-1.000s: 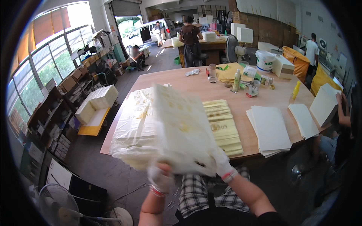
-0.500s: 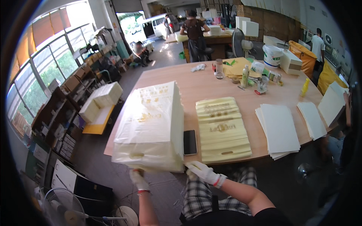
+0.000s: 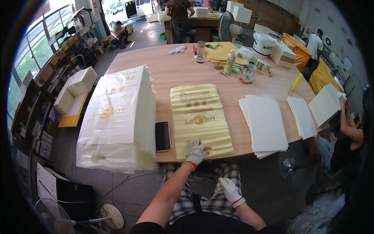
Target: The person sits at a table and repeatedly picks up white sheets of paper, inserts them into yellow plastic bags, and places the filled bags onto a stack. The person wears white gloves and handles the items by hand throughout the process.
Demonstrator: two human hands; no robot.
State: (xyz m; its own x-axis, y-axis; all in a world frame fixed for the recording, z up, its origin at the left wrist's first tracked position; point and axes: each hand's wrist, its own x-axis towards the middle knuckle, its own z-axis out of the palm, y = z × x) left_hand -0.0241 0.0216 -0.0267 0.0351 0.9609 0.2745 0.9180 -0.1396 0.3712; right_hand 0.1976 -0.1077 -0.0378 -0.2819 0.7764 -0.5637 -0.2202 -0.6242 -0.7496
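Note:
My left hand (image 3: pixel 196 152), in a white glove, lies on the near end of a flat stack of pale yellow plastic bags (image 3: pixel 200 105), beside their handle slot. Its fingers are apart and rest on the top bag. Above my lap, off the table's edge, my right hand (image 3: pixel 230 189) is gloved too, its fingers curled closed. Whatever they may hold is hidden. A taller stack of whitish plastic bags (image 3: pixel 113 113) with gold print stands at the left, its near end overhanging the table. Between the two stacks a black phone (image 3: pixel 163 136) lies flat.
White sheets (image 3: pixel 267 124) and a smaller pile of sheets (image 3: pixel 302 117) lie at the right. A person (image 3: pixel 346 128) handles sheets beyond them. Farther back are a bottle (image 3: pixel 230 61), a white bucket (image 3: pixel 263 43) and a fan (image 3: pixel 226 27). Another fan base (image 3: pixel 112 216) stands on the floor.
My left hand has gone from the tall stack's near end to the yellow bags. My right hand has drawn back from the table edge over my lap. The whole view has shifted.

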